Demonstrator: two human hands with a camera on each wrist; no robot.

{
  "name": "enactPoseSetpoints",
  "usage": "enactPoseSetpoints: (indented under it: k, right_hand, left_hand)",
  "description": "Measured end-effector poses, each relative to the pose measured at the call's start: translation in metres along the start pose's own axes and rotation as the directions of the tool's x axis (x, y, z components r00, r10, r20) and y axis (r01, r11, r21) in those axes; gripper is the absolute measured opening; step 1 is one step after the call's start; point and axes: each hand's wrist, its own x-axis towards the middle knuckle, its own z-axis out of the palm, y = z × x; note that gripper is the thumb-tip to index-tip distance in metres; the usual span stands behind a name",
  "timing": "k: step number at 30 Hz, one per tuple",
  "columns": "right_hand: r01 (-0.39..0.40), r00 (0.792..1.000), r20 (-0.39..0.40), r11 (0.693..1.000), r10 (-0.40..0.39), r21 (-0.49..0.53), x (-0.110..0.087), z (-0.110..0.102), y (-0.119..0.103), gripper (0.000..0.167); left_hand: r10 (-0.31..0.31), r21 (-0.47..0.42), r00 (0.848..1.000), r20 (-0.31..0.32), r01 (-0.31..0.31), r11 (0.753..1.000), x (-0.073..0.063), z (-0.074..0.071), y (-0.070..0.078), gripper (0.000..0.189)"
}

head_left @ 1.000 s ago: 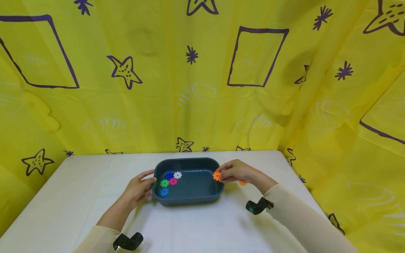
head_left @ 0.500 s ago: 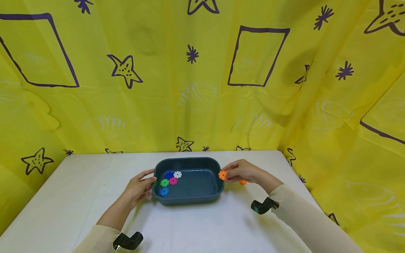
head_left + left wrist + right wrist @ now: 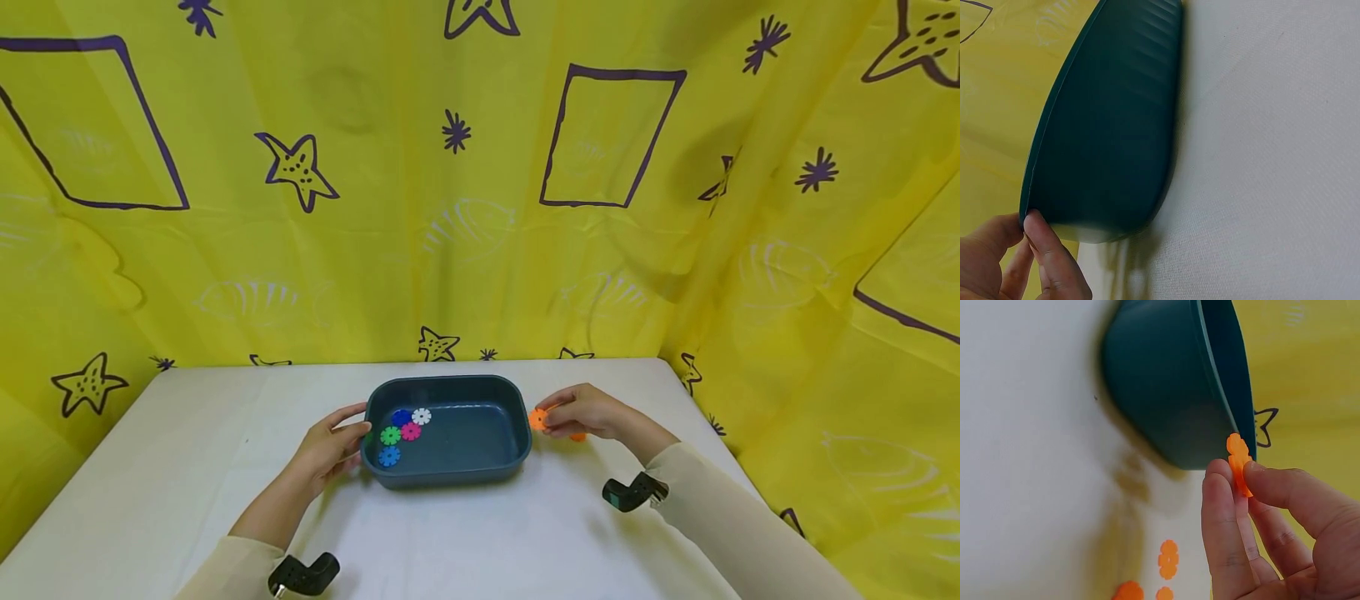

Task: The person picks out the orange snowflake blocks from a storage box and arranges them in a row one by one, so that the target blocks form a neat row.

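Observation:
A dark teal tray (image 3: 465,435) sits on the white table, its left end held by my left hand (image 3: 324,448). Thumb and fingers pinch the rim there, as the left wrist view of the tray wall (image 3: 1104,125) also shows. Just off the tray's right end, my right hand (image 3: 588,412) pinches an orange notched plastic disc (image 3: 537,419) between thumb and fingertips. Inside the tray, toward the left, lie a dark blue disc (image 3: 401,417), a white disc (image 3: 422,416), a green disc (image 3: 390,435), a pink disc (image 3: 410,431) and a lighter blue disc (image 3: 389,456).
More orange discs (image 3: 1168,559) lie on the table below my right hand, mostly hidden by it in the head view. A yellow patterned curtain (image 3: 480,250) closes off the back and sides of the white table (image 3: 450,542).
My right hand, with the orange disc pinched in it, has moved right from over the tray's right end to just outside the rim. The left hand and tray have stayed put.

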Motion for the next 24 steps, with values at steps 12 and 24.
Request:
enactPoseSetpoints:
  k: [12, 24]
  right_hand:
    - [-0.055, 0.996, -0.066, 0.998, 0.056, 0.011, 0.002, -0.010, 0.016, 0.039]
    - [-0.112, 0.991, -0.076, 0.993, 0.114, 0.029, 0.003, -0.013, 0.022, 0.039]
  left_hand:
    - [0.002, 0.005, 1.000, -0.001, -0.002, 1.000, 0.000, 0.000, -0.001, 0.049]
    - [0.014, -0.032, 1.000, 0.003, -0.014, 0.999, 0.003, -0.001, -0.003, 0.049]
